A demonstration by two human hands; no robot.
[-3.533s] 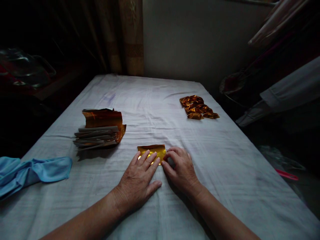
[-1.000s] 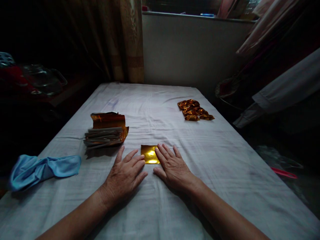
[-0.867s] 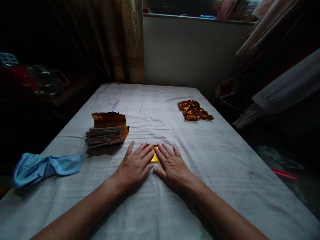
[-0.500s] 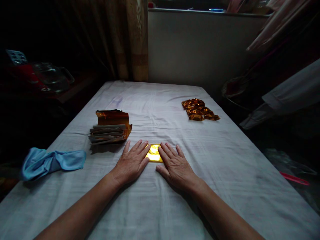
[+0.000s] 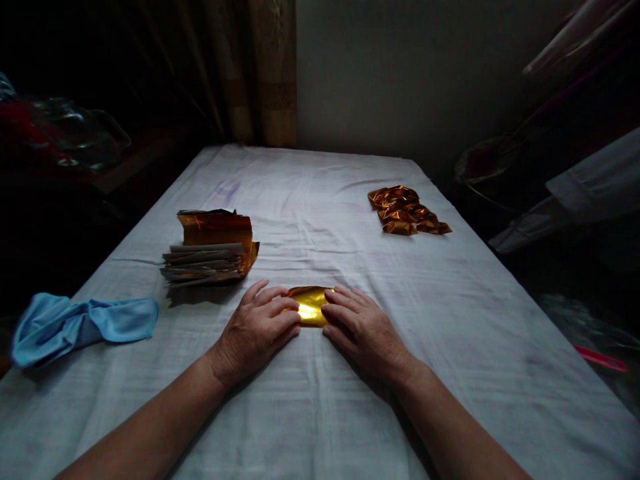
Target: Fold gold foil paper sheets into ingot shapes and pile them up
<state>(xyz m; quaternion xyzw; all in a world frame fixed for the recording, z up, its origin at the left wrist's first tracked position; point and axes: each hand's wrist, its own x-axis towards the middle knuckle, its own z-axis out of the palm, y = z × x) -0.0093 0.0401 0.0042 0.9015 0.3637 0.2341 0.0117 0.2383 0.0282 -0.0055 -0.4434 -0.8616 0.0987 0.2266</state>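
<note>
A shiny gold foil paper (image 5: 311, 308), folded into a narrow strip, lies crosswise on the white-covered table. My left hand (image 5: 257, 328) has its bent fingers closed on the left end of the strip. At the right end, my right hand (image 5: 364, 331) grips the paper the same way, fingers curled and thumb low at the near edge. The strip bulges slightly along its far edge, and both its ends are hidden under my fingers. Beyond my left hand is a pile of foil sheets (image 5: 215, 232), gold on one side and grey on the other.
Several folded gold foil pieces (image 5: 400, 215) form a cluster at the far right of the table. A crumpled blue cloth (image 5: 90, 325) lies at the left edge. A glass jug (image 5: 83, 133) stands on a dark surface to the left. White fabric (image 5: 595, 173) hangs at the right.
My fingers, flat and stretched over the foil before, are now bent around its ends. The paper's far edge has lifted a little. The view has tilted slightly downward.
</note>
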